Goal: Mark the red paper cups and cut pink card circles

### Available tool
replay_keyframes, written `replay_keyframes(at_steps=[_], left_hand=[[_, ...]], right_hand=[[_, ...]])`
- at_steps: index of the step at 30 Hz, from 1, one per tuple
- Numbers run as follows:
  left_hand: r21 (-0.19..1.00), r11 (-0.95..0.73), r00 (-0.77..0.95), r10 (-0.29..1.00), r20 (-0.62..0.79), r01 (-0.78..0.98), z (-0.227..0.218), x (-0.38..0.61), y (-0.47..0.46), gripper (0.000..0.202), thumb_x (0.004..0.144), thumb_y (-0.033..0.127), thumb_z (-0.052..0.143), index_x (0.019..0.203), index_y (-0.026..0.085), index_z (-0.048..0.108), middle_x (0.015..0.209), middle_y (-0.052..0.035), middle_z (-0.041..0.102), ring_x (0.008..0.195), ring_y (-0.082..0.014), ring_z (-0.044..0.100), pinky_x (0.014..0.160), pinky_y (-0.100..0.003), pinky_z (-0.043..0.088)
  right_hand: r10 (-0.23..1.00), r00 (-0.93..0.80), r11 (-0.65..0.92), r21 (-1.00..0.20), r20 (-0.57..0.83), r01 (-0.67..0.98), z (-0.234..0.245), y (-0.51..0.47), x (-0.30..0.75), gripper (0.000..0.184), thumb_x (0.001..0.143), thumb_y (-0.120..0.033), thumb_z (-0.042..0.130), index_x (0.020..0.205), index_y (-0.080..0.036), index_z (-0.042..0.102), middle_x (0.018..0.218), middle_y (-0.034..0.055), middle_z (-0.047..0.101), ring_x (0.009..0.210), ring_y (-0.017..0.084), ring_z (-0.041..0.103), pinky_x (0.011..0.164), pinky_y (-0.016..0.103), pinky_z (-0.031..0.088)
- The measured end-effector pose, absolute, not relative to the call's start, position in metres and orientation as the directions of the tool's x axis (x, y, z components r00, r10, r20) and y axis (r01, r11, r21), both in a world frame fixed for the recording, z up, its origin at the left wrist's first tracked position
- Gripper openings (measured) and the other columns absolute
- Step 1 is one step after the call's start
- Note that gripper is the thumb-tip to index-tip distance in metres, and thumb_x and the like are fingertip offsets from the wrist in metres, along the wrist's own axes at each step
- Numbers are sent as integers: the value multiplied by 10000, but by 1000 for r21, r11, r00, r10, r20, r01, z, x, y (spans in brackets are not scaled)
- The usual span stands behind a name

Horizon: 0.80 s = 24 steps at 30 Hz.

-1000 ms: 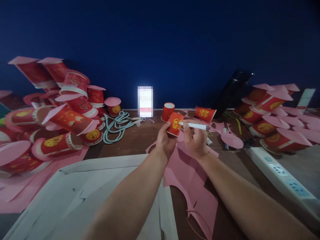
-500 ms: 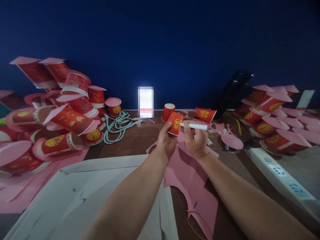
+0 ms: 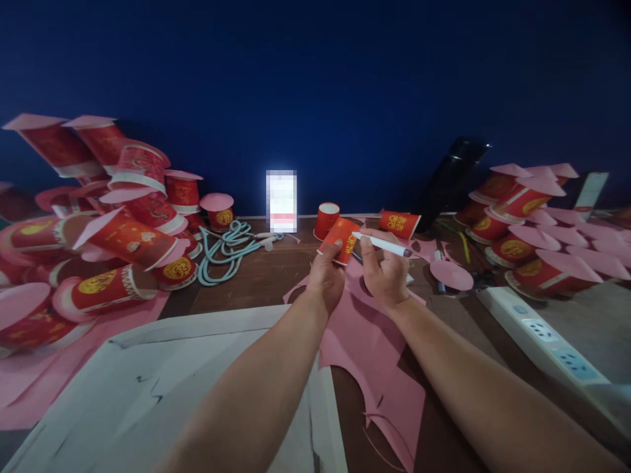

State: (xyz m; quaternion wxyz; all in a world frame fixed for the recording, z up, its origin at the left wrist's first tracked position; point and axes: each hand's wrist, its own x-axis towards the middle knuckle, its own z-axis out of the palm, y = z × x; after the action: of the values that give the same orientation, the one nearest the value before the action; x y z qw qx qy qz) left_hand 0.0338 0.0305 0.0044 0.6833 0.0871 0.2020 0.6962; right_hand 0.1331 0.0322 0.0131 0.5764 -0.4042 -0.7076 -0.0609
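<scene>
In my left hand (image 3: 326, 279) is a red paper cup (image 3: 340, 238) with gold characters, lying tilted with its side facing me. The fingers wrap round it and the thumb presses on its side. My right hand (image 3: 387, 266) grips a white marker pen (image 3: 387, 244), its tip pointing left at the cup's upper right edge. Whether the tip touches the cup I cannot tell. Just behind stands an upright red cup (image 3: 327, 222) with a pale rim, and to the right another red cup (image 3: 400, 225) lies on its side. Cut pink paper (image 3: 362, 328) spreads beneath both hands.
Red cups with pink paper discs are heaped on the left (image 3: 128, 236) and right (image 3: 537, 197). A coiled pale blue cable (image 3: 221, 256), a lit phone (image 3: 281, 200), a dark bottle (image 3: 453, 171), a white power strip (image 3: 542, 335) and a large white board (image 3: 197, 368) surround the hands.
The cup in my left hand has turned, its gold characters now further right. The marker has tilted, tip higher and back end lower. The whole view has shifted slightly.
</scene>
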Motion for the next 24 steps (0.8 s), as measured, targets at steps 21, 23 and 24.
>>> replay_keyframes(at_steps=[21,23,24], left_hand=[[395,13,-62,982,-176,-918,2,34,32,228,738,83,651,962,122,671,1021,-84,707,1073,-174,630,991,-269,451],[399,15,-60,983,-174,-917,1,33,33,198,737,84,652,929,127,675,988,-75,711,1040,-165,642,986,-267,453],[399,16,-58,983,-174,-917,0,33,33,190,736,84,653,919,128,675,973,-71,712,1025,-161,646,983,-267,454]], right_hand=[[533,-35,637,-374,845,674,11,31,131,182,909,-296,500,960,-203,648,937,78,700,906,211,648,854,383,502],[537,-41,637,-373,843,674,10,31,130,182,907,-287,500,967,-194,644,945,86,698,912,214,646,851,384,501],[537,-45,639,-371,842,673,10,30,130,182,907,-282,498,970,-189,641,949,89,697,917,216,645,851,386,500]])
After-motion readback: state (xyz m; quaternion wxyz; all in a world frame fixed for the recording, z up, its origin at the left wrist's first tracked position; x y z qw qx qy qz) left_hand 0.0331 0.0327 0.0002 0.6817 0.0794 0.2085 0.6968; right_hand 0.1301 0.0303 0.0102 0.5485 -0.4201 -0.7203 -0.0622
